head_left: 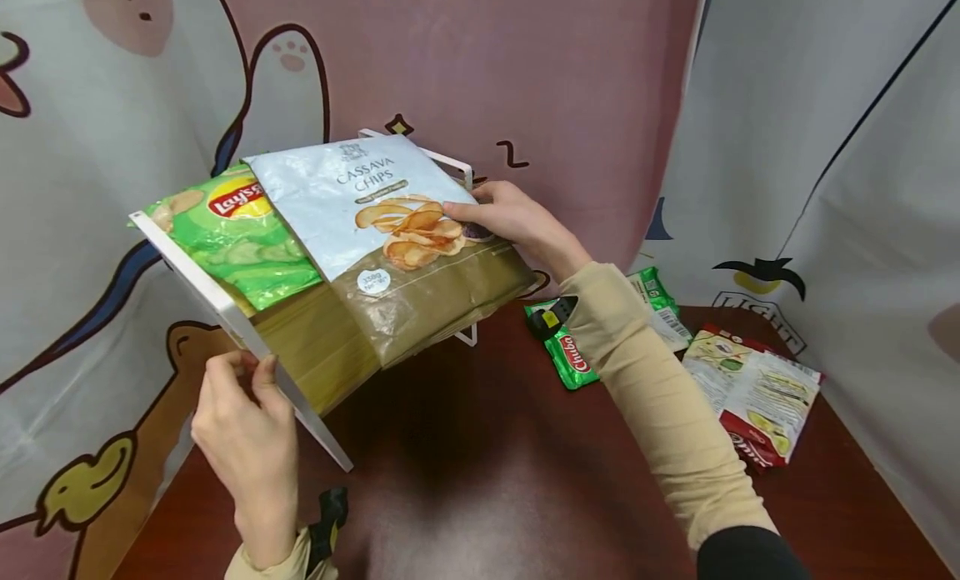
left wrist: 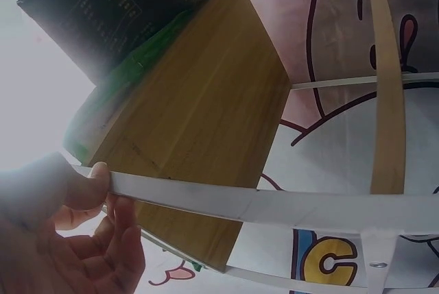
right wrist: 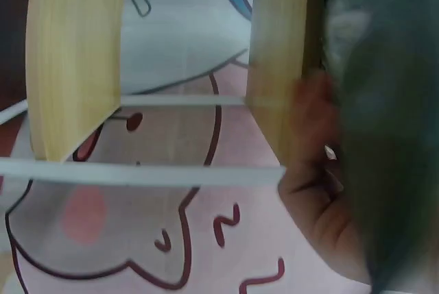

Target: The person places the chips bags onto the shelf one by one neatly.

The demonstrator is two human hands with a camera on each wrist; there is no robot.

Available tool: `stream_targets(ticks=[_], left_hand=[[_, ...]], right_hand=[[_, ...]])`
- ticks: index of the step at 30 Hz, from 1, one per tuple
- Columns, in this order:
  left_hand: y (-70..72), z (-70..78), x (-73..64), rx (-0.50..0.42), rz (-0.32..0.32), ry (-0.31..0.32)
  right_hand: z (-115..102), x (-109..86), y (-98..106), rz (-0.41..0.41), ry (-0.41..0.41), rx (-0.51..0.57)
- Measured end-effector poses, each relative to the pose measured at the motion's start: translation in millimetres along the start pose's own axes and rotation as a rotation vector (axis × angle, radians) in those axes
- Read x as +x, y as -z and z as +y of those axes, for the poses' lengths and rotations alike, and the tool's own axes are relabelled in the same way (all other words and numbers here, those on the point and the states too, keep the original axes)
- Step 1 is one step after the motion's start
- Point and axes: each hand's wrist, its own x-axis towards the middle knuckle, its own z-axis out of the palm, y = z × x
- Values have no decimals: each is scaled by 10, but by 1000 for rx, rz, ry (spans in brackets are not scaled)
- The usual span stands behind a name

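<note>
My left hand (head_left: 247, 447) pinches the white frame (head_left: 217, 301) of a small shelf, thumb against fingertips, at its near left side. The shelf is tilted, its wooden board (head_left: 318, 338) sloping over the table. On that board lie a green Lay's chip bag (head_left: 251, 242) and, partly over it, a white and brown cassava chips bag (head_left: 322, 205). At the cassava bag's right edge, my right hand (head_left: 528, 230) holds it with the thumb on its front; the other fingers are largely hidden. The right wrist view shows this hand (right wrist: 322, 212) beside a board's edge, partly blurred.
A dark red table (head_left: 480, 480) lies below the shelf. To the right are a green Chuba packet (head_left: 573, 359), partly behind my forearm, another green and white packet (head_left: 663, 313) and a red and white packet (head_left: 757, 388). Cartoon-print curtains (head_left: 570, 105) hang behind.
</note>
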Motion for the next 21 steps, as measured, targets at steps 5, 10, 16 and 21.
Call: stream_targets(ticks=[5, 10, 16, 21], left_hand=[[5, -2, 10, 1, -2, 0], [-8, -1, 10, 1, 1, -11], [-32, 3, -3, -6, 1, -17], [-39, -1, -1, -12, 1, -27]], right_hand=[[-58, 73, -32, 23, 104, 170], [-92, 151, -28, -4, 194, 365], [-20, 280, -40, 4, 191, 608], [-30, 375, -46, 13, 163, 762]])
